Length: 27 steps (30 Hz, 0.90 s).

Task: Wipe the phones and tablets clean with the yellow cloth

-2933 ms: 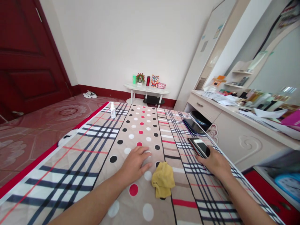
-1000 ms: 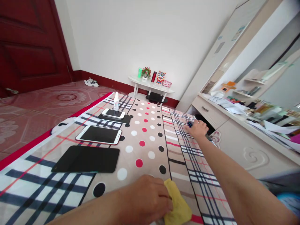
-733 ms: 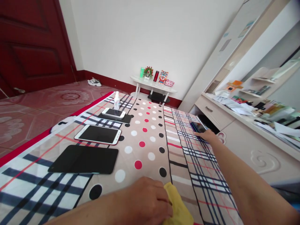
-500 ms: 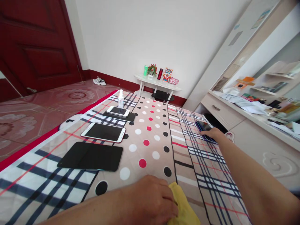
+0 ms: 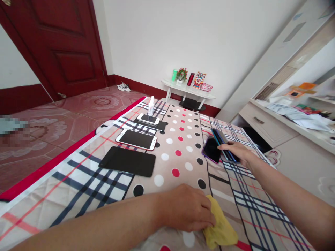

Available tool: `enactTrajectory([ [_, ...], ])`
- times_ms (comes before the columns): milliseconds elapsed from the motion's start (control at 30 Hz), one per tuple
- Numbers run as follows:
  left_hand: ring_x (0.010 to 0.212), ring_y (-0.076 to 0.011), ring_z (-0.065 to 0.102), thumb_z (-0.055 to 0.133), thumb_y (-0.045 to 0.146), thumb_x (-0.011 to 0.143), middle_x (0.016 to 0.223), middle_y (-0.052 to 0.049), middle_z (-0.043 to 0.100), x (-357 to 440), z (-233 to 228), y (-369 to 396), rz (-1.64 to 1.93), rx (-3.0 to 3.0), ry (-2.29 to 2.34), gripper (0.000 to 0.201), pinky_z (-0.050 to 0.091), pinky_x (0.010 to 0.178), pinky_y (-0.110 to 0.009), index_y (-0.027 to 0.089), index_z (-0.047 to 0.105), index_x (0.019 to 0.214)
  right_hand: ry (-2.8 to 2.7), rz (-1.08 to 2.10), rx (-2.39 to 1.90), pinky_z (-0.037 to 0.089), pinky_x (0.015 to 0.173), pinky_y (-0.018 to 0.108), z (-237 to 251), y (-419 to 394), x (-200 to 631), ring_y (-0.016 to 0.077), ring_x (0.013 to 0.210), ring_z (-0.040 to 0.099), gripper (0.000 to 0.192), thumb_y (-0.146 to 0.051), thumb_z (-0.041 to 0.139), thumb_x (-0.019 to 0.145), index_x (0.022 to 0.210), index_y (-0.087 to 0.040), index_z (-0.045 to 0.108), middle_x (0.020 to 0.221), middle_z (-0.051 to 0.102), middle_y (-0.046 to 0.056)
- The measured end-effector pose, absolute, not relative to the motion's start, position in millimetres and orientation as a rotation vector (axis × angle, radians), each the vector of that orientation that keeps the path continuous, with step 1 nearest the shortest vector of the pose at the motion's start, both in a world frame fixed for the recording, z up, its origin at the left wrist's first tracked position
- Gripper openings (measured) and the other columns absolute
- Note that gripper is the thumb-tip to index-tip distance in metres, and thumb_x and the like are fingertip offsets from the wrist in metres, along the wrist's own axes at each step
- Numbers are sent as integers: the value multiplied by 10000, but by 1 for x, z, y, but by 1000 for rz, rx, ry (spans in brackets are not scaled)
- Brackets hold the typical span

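phones (image 5: 136, 139) left on bedspread (image 5: 78, 188), cloth (image 5: 221, 230) near, phone stack (image 5: 218, 148) right

No text or label can be read.

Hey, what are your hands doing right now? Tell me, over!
Left hand resting on yellow cloth. Right hand on stack of phones on the bedspread. Nothing between them.

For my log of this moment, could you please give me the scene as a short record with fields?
surface: patterned bedspread
left hand: resting on the yellow cloth
right hand: on a fanned stack of phones
left row: black tablet, white phone, small phone lying on a dark device
beyond the row: spray bottle, upright
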State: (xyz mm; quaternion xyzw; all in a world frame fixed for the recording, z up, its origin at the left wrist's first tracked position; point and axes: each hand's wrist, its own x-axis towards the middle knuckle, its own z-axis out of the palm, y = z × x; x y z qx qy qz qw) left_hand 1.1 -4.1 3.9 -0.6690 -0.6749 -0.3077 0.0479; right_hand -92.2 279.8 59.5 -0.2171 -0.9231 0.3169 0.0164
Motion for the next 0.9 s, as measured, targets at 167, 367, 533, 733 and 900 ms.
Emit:
enactTrajectory([
  [167, 876, -149, 628, 544, 267, 889, 999, -8, 693, 1, 3, -5, -930, -2062, -2075, 220, 489, 735, -265, 196, 687, 1039, -2895, 1023, -152, 516, 712, 338, 66, 173, -105, 248, 829, 661, 575, -343, 746, 570, 1111, -178, 647, 930, 707, 77],
  [367, 895, -158, 636, 525, 272, 901, 1008, 1, 700, 1, 3, -7, -928, -2040, -2108, 228, 495, 735, -264, 218, 678, 1061, -2966, 714, 635, 497, 804, 353, 68, 51, -122, 274, 967, 622, 791, -340, 745, 528, 1278, -188, 545, 1144, 651, 89],
  [533, 980, -153, 626, 532, 237, 884, 1018, 19, 696, 0, 3, -9, -950, -2046, -2029, 207, 507, 784, -253, 202, 672, 1032, -3002, 535, 905, 482, 828, 389, 55, -13, -140, 320, 1048, 578, 832, -375, 772, 500, 1281, -196, 548, 1130, 646, 98],
  [733, 952, -161, 622, 573, 233, 859, 996, 14, 696, -1, 6, -10, -917, -2052, -2065, 221, 506, 759, -265, 197, 683, 1047, -2852, 666, 900, 404, 990, 427, 49, 14, -145, 301, 1213, 475, 789, -615, 669, 669, 1300, -163, 529, 1301, 543, 139],
  [900, 845, -156, 610, 543, 257, 880, 967, 7, 682, 0, 4, -6, -905, -2045, -2080, 229, 470, 678, -285, 207, 702, 1038, -2799, 283, -27, 290, 1057, 569, 40, 126, -141, 395, 1324, 334, 656, -549, 604, 767, 1274, -139, 532, 1415, 404, 206],
])
